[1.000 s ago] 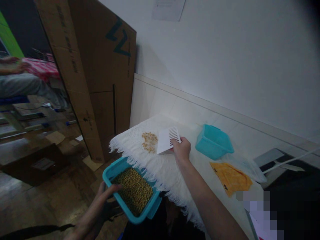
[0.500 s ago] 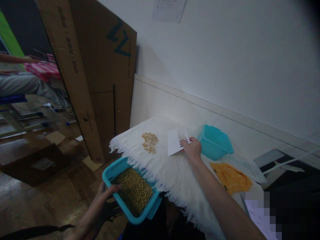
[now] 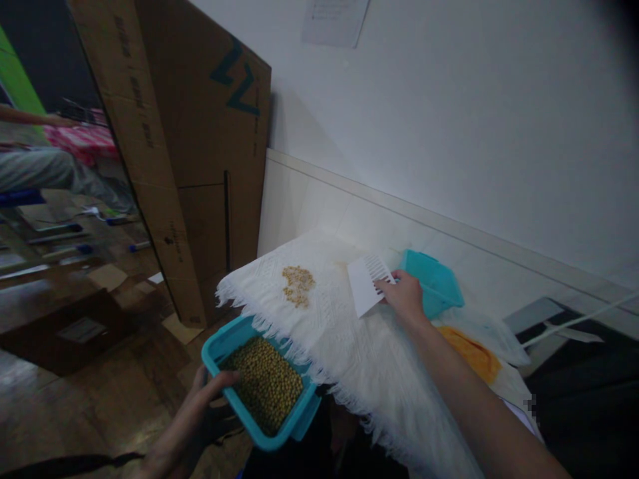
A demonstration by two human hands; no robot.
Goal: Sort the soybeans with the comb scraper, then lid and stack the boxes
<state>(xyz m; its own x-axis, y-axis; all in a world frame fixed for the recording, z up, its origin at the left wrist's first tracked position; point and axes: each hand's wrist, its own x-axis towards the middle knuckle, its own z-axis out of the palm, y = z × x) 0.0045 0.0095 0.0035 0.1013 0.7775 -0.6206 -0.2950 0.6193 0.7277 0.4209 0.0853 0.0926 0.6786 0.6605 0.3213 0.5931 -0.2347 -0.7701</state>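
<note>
My left hand (image 3: 207,396) grips the near left rim of a teal plastic basin (image 3: 264,440), thumb inside the rim. Yellowish soybeans (image 3: 272,386) fill much of it, and it is held tilted just below the fringed table edge. My right hand (image 3: 405,296) pinches a flat white card with comb-like slots (image 3: 363,287) over the white cloth (image 3: 344,346). A small patch of beans mixed with paler grains (image 3: 298,285) lies on the cloth, left of the card and apart from it.
A second teal basin (image 3: 439,283) stands behind my right hand, with an orange cloth (image 3: 472,352) and clear plastic nearby. A tall cardboard box (image 3: 219,146) rises at the left of the table. Another person's arm (image 3: 34,118) and leg show at far left.
My right hand has moved the slotted card to the right, away from the bean patch and closer to the second basin. My left hand keeps the bean-filled basin nearly in place.
</note>
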